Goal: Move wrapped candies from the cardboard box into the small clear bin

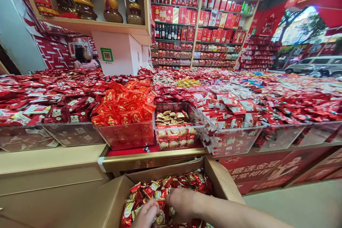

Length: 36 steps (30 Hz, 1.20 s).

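An open brown cardboard box [113, 203] is standing below the counter's gold-coloured metallic edge [152, 161], its flaps spreading outward. It is holding many small, glossy red-and-gold wrapped packets [128, 208], which are lying loosely at mixed angles. The left hand [148, 215] is reaching in among them at the lower edge of the view, and the right hand [181, 203] is curling its fingers beside it. Whether either hand is gripping a packet cannot be told.

Above, a clear rigid plastic tub with a rectangular rim [179, 127] is containing gold-and-red packets [171, 117], their level sitting below the rim at the back. On its left, a transparent tub [128, 137] is bearing a heap of flat, bright orange-red packets [125, 107] rising above its rim. On its right, a wider clear tub [232, 139] is carrying crinkled red-and-white packets [227, 110], also heaping over. A small, shiny silver scrap [146, 149] is lying on the red counter surface [125, 153].
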Available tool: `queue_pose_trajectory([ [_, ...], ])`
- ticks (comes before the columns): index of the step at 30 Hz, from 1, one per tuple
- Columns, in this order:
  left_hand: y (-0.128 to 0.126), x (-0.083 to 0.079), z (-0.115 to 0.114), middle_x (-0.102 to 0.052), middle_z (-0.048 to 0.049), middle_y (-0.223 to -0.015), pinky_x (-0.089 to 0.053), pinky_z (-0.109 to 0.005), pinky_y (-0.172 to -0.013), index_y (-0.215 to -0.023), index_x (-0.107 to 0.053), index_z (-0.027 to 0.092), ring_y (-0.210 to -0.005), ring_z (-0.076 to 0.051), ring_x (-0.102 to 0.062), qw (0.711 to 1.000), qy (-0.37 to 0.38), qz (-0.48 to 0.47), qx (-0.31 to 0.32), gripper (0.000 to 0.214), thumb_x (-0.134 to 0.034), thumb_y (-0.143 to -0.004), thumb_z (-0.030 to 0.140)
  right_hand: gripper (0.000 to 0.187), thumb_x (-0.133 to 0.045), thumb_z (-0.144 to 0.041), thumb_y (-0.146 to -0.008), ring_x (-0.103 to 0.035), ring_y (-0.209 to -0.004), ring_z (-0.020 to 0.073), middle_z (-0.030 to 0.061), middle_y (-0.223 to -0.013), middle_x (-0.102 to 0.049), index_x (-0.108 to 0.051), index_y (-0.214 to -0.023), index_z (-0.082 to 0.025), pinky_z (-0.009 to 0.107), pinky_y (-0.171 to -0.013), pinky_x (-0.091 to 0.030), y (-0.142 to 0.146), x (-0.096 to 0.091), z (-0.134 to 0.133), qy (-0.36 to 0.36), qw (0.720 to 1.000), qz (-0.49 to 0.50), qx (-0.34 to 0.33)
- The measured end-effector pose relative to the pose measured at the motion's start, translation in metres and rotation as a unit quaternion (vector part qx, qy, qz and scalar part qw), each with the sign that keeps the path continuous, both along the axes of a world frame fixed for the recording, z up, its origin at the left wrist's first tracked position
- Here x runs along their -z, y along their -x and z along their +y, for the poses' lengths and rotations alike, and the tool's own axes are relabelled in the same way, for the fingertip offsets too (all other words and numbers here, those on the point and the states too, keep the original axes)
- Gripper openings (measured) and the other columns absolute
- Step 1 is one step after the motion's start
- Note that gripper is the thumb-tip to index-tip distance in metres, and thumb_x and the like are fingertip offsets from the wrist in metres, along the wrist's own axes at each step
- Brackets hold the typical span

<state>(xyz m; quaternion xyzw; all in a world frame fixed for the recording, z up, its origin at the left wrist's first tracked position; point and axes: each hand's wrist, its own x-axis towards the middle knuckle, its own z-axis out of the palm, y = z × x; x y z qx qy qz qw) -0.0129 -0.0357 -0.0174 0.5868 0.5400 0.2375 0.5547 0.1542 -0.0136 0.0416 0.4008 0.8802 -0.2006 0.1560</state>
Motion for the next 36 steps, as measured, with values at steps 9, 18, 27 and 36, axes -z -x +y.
queue_pose_trajectory([
  [9,-0.012,-0.023,-0.004,-0.069,-0.0041,-0.085,-0.043,-0.030,-0.079,-0.091,-0.062,0.017,-0.089,-0.023,-0.058,0.986,-0.027,-0.154,-0.061,0.034,-0.060,-0.067,0.042,0.036,-0.064,-0.029,-0.063,-0.050,-0.066,0.0109,0.0005,-0.077,-0.057,-0.053,-0.095,-0.017,0.020,-0.057,-0.039,-0.001,-0.006,0.013,0.109,0.862,0.421,0.263],
  [18,-0.008,-0.033,-0.007,-0.069,-0.0043,-0.098,-0.041,-0.033,-0.087,-0.095,-0.065,0.020,-0.099,-0.023,-0.055,0.982,-0.045,-0.174,-0.051,0.030,-0.058,-0.071,0.036,0.024,-0.054,-0.034,-0.073,-0.038,-0.051,0.0051,-0.0032,-0.059,-0.047,-0.057,-0.081,-0.011,0.017,-0.049,-0.033,0.000,-0.012,0.014,0.233,0.787,0.483,0.306],
  [27,-0.006,-0.019,-0.010,-0.069,-0.0031,-0.075,-0.046,-0.031,-0.073,-0.074,-0.067,0.018,-0.077,-0.024,-0.059,0.998,-0.068,-0.001,0.018,0.027,-0.066,-0.059,0.041,0.021,-0.047,-0.030,-0.077,-0.039,-0.058,0.0076,-0.0009,-0.064,-0.050,-0.058,-0.079,-0.012,0.018,-0.053,-0.033,-0.002,-0.017,0.017,0.066,0.837,0.459,0.290],
  [36,-0.008,-0.034,0.000,-0.067,-0.0020,-0.077,-0.045,-0.028,-0.071,-0.085,-0.064,0.018,-0.079,-0.021,-0.059,0.979,-0.087,-0.120,-0.140,0.032,-0.056,-0.068,0.045,0.024,-0.049,-0.029,-0.076,-0.049,-0.066,0.0107,0.0032,-0.076,-0.059,-0.060,-0.088,-0.012,0.021,-0.061,-0.039,0.002,-0.019,0.011,0.097,0.843,0.469,0.247],
])
